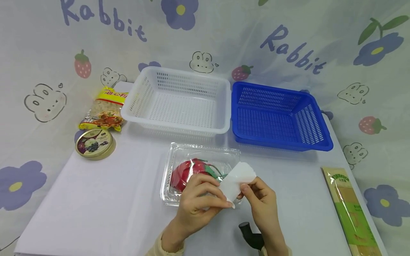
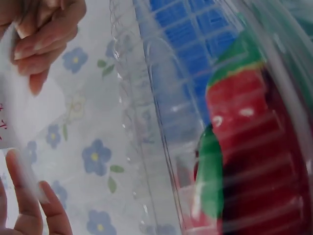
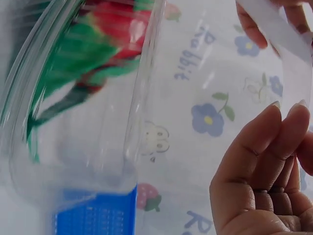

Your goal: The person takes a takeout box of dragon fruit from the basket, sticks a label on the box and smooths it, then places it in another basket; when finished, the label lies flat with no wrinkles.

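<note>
Both hands hold a small white slip of paper [image 1: 240, 174] above the front right part of a clear plastic box [image 1: 166, 183]. My left hand [image 1: 200, 202] pinches the slip's lower corner between thumb and fingers. On its right edge, my right hand [image 1: 264, 201] grips with thumb and curled fingers. Inside the clear box lies a glossy red thing with green leaf-like parts [image 1: 185, 174], partly hidden behind the left hand; its kind is unclear. In the left wrist view the slip [image 2: 34, 107] spans both hands, with red marks at its edge.
A white basket [image 1: 179, 124] and a blue basket [image 1: 282, 142] stand behind the box. To the left are a yellow food packet [image 1: 104, 110] and a round tin [image 1: 94, 144]. A long green-and-tan packet [image 1: 349, 209] lies right. A black bent tube [image 1: 251, 236] is beside the right wrist.
</note>
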{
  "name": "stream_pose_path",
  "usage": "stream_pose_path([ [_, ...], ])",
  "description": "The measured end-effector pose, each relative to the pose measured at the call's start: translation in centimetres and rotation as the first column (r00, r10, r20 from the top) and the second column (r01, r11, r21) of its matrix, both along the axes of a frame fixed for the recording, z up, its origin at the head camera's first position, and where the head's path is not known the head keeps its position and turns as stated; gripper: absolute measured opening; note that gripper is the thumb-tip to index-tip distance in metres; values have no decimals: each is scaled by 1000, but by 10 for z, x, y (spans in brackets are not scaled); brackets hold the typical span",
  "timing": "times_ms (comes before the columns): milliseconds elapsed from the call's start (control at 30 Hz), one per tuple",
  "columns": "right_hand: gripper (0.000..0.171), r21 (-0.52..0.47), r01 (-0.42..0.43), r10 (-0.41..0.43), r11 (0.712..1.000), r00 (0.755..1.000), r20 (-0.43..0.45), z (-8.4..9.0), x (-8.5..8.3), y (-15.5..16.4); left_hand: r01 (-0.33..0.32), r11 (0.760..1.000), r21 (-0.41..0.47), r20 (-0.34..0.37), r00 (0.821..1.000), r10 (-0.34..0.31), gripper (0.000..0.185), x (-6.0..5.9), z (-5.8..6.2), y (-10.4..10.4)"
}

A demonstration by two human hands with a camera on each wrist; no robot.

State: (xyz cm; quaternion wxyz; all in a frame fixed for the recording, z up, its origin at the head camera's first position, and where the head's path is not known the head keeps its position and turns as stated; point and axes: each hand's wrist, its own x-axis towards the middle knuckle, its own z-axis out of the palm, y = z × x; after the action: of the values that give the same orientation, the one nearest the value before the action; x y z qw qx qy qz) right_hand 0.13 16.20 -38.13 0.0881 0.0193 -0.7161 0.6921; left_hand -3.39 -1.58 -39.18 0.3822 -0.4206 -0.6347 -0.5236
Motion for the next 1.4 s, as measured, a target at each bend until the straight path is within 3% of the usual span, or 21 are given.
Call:
stream_pose_path([
  [233,19,-39,103,-102,994,994,39,-2,-4,26,55,998,1,-10,998,-55,5,0,2,0],
  [300,22,-38,60,-59,997,997,42,-5,-8,42,74,997,11,-13,997,-74,6,-1,4,-1],
  [400,21,28,-108,106,994,992,72,-14,-17,73,100,995,22,13,995,-101,7,-1,4,-3],
  [533,14,198,-353,307,915,924,227,-27,-28,109,105,994,19,113,988,-107,8,0,-2,-7],
  [667,24,282,-470,342,836,849,402,-39,-38,124,89,996,-9,208,974,-85,9,1,-8,-11],
  [800,25,321,-495,299,808,812,501,-48,-47,128,86,996,-29,258,963,-76,8,2,-11,-13],
  [967,25,434,-448,158,782,815,557,-55,-54,127,82,996,-39,286,956,-68,8,4,-11,-13],
  [1033,26,528,-414,59,742,824,563,-58,-55,126,78,996,-45,303,951,-61,8,6,-10,-14],
  [1133,23,672,-360,-88,647,840,535,-62,-55,125,67,996,-65,335,941,-42,11,7,-10,-14],
  [1233,20,763,-307,-185,568,856,482,-65,-56,122,50,995,-89,369,929,-13,15,7,-10,-16],
  [1400,32,826,-217,-265,521,878,398,-64,-57,114,39,993,-116,411,911,13,19,6,-7,-20],
])
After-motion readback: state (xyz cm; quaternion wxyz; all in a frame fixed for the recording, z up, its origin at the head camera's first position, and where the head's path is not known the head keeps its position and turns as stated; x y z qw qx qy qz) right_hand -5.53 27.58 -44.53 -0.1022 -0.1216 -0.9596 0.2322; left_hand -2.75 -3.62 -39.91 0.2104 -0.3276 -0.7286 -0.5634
